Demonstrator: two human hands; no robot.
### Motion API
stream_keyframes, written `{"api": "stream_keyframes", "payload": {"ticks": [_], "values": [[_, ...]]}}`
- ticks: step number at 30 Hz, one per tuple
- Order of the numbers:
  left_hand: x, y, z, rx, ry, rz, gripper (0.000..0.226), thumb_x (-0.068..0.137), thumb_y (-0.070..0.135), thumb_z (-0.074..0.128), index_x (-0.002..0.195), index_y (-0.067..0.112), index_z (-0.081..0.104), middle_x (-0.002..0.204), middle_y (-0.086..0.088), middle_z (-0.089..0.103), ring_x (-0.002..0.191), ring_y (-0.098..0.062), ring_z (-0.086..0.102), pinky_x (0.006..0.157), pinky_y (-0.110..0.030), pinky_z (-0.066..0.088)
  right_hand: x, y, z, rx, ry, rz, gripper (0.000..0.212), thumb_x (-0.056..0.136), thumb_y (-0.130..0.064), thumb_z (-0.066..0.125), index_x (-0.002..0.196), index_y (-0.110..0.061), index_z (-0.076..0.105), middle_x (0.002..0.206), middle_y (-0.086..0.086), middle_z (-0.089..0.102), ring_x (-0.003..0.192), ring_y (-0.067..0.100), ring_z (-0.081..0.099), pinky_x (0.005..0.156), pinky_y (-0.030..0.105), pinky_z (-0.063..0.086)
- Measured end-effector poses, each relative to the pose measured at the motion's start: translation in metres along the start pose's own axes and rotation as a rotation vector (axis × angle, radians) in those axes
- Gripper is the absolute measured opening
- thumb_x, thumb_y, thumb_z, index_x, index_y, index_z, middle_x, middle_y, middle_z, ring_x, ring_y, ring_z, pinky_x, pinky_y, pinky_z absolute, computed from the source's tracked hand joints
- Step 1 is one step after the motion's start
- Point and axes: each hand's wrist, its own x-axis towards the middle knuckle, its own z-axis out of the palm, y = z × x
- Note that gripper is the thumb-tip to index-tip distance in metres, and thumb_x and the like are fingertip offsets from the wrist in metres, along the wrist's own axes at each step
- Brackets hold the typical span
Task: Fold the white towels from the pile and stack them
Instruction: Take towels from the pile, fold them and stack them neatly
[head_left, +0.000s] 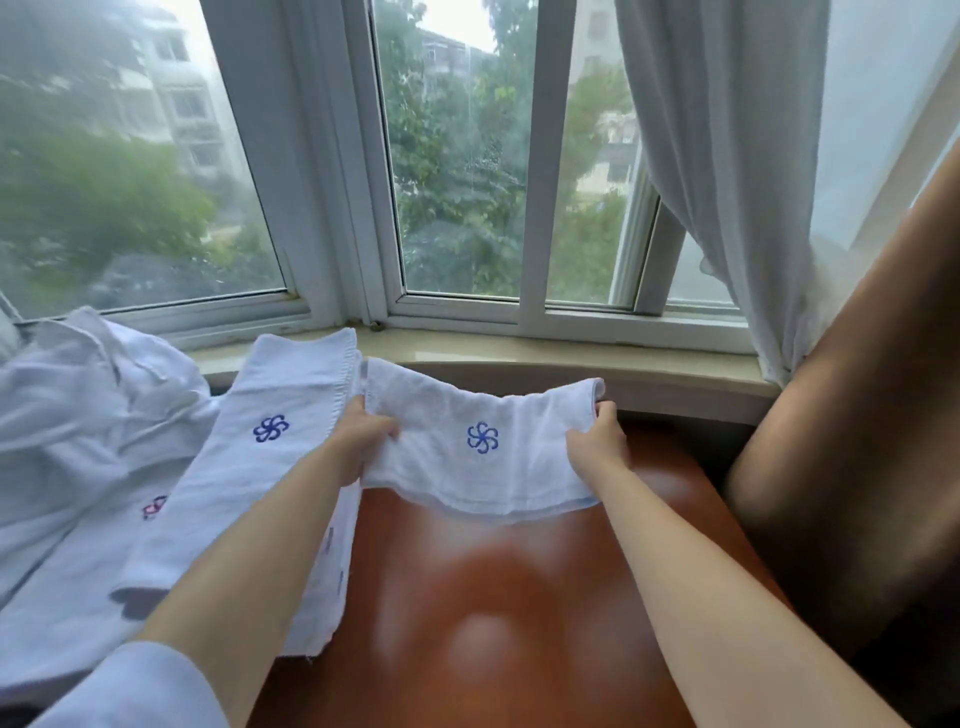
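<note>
No readable text; a blue pinwheel emblem (482, 437) marks the held towel (519, 467), perhaps a logo.

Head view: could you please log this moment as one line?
left hand grips towel | right hand grips towel | towel above table | pile left

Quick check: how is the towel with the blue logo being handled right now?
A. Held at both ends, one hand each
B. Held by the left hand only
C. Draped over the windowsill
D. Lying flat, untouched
A: the left hand and right hand each grip an end of the towel above the table.
</note>
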Motion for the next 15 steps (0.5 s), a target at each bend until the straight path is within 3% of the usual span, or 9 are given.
{"api": "stream_keyframes", "payload": {"ticks": [3, 5, 12, 15], "values": [[-0.012, 0.019, -0.036, -0.096, 0.111, 0.053, 0.036, 0.075, -0.004, 0.055, 0.107, 0.011, 0.048, 0.097, -0.011, 0.060, 0.088, -0.028, 0.062, 0.070, -0.034, 0.053, -0.013, -0.048, 0.009, 0.040, -0.004, -0.117, 0.035, 0.088, -0.012, 0.048, 0.122, -0.017, 0.041, 0.112, 0.005, 0.059, 0.096, 0.032, 0.057, 0.077, 0.033, 0.042], [-0.020, 0.027, -0.063, -0.145, 0.188, 0.092, 0.036, 0.074, -0.003, 0.056, 0.105, 0.013, 0.047, 0.098, -0.011, 0.059, 0.088, -0.028, 0.061, 0.075, -0.037, 0.054, -0.023, -0.080, 0.021, 0.088, -0.006, -0.205, 0.037, 0.089, -0.009, 0.049, 0.124, -0.014, 0.042, 0.115, 0.010, 0.059, 0.103, 0.034, 0.057, 0.082, 0.036, 0.045], [-0.041, 0.020, -0.171, -0.230, 0.415, 0.122, 0.032, 0.084, 0.001, 0.059, 0.113, 0.010, 0.049, 0.107, -0.015, 0.062, 0.096, -0.031, 0.062, 0.087, -0.045, 0.054, -0.077, -0.179, 0.100, 0.030, -0.085, -0.382, 0.035, 0.094, -0.015, 0.049, 0.128, -0.015, 0.041, 0.117, 0.010, 0.061, 0.102, 0.032, 0.058, 0.075, 0.031, 0.038], [-0.047, 0.008, -0.210, -0.257, 0.455, 0.131, 0.029, 0.086, 0.008, 0.060, 0.111, 0.015, 0.048, 0.100, -0.007, 0.063, 0.087, -0.025, 0.063, 0.072, -0.033, 0.055, -0.101, -0.205, 0.144, -0.006, -0.131, -0.425, 0.036, 0.096, -0.015, 0.047, 0.130, -0.015, 0.039, 0.118, 0.010, 0.060, 0.097, 0.030, 0.057, 0.072, 0.031, 0.036]]}}
